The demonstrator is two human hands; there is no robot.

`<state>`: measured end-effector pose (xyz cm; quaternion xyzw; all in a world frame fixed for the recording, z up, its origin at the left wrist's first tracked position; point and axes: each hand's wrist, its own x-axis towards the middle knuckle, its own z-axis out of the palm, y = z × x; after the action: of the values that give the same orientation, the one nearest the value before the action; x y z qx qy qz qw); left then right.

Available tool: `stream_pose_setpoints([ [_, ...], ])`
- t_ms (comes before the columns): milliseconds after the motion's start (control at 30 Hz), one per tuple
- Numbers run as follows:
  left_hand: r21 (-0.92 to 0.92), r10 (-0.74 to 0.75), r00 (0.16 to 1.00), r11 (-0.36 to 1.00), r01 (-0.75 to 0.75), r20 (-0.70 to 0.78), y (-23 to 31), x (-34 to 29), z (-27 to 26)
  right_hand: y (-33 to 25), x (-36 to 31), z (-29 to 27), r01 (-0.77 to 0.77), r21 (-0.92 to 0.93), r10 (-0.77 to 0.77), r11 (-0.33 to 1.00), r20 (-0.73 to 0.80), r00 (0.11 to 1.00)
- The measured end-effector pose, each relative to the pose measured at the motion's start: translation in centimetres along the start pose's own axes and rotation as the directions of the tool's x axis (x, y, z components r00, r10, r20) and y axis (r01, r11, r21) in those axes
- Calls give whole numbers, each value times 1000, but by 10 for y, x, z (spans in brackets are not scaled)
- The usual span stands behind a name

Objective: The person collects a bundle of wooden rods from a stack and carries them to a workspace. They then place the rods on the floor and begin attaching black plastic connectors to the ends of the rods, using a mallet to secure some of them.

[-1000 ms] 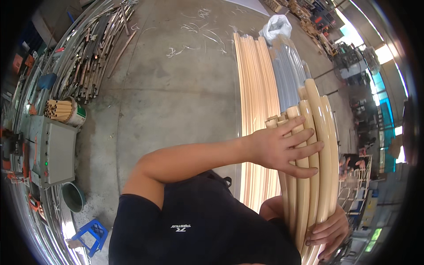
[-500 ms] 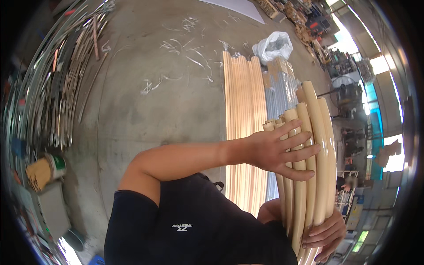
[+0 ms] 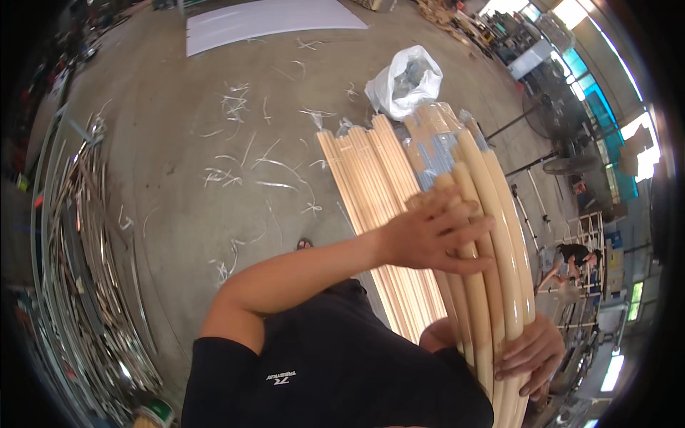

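A bundle of long, glossy cream tubes [image 3: 503, 235] stands nearly upright against my right side, its far ends leaning forward. My left arm crosses my chest, and my left hand [image 3: 439, 232] grips the bundle's left side with the fingers apart and curved over the tubes. Lower down, my right hand [image 3: 529, 357] wraps round the outer side of the same bundle, its fingers curled against the tubes. The lower ends of the bundle run out of view.
Light wooden-looking strips [image 3: 385, 235] lie on the floor behind the bundle. Beyond sits a white sack [image 3: 407, 82]. White strap scraps [image 3: 232, 103] litter the concrete. Metal lengths [image 3: 93, 264] are piled at left; a white sheet [image 3: 275, 25] lies far off. A person [image 3: 573, 257] and fan [image 3: 549, 118] are at right.
My view has turned, so the floor strips now slant and more of the white sheet shows. Both hands keep hold of the cream tubes.
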<state>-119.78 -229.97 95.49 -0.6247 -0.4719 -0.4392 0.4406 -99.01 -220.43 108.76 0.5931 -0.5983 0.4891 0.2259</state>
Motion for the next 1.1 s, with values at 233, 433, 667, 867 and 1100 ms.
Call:
stream_pose_setpoints([
  [233, 71, -79, 997, 994, 79, -7, -246, -17, 51, 209, 31, -198, -67, 102, 40, 993, 248, 968],
  [433, 37, -74, 996, 997, 72, 53, -468, -74, 106, 391, 13, -324, -204, 74, 172, 976, 314, 934],
  [667, -236, 57, 987, 971, -21, 147, -715, -63, 202, 542, -4, -460, -273, -104, 280, 956, 61, 958],
  [867, -363, 72, 977, 932, 7, 203, -875, -75, 301, 652, -33, -585, -335, -185, 335, 924, -31, 942],
  [1100, -426, 182, 949, 903, -58, 256, -1070, -97, 471, 783, -148, -760, -305, -239, 285, 922, -114, 952],
])
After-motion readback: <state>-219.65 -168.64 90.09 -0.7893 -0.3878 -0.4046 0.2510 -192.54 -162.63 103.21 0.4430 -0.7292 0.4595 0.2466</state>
